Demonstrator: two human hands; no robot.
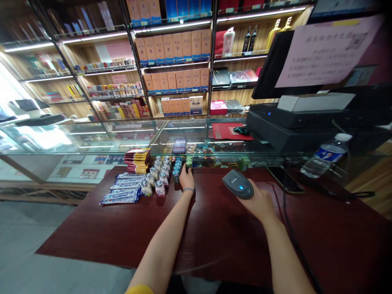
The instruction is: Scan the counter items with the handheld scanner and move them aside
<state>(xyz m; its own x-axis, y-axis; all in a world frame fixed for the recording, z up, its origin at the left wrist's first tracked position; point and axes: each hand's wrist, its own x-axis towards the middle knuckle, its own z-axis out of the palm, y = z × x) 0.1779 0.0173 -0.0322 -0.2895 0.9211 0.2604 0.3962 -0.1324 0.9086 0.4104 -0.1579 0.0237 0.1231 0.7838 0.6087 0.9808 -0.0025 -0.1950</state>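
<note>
My right hand [260, 200] is wrapped round the handle of a dark grey barcode scanner [237, 183], which is lit by a blue light and held above the brown table. My left hand [186, 179] reaches to the front of a row of small green containers [189, 161], its fingers curled round the nearest one, which is mostly hidden. Just left of it runs a row of small teal containers [177, 169]. Beside those stand several clear jars with silver lids [159, 187]. Blue-and-white packets [122, 195] lie further left, in front of a stack of red-and-yellow packets [137, 160].
Behind the brown table [122, 232] stands a glass display counter [183, 130]. On the right are a phone [286, 179], a water bottle [327, 155], cables and a monitor [271, 65]. A mouse [241, 130] rests on a red mat [225, 131]. Stocked shelves line the back wall.
</note>
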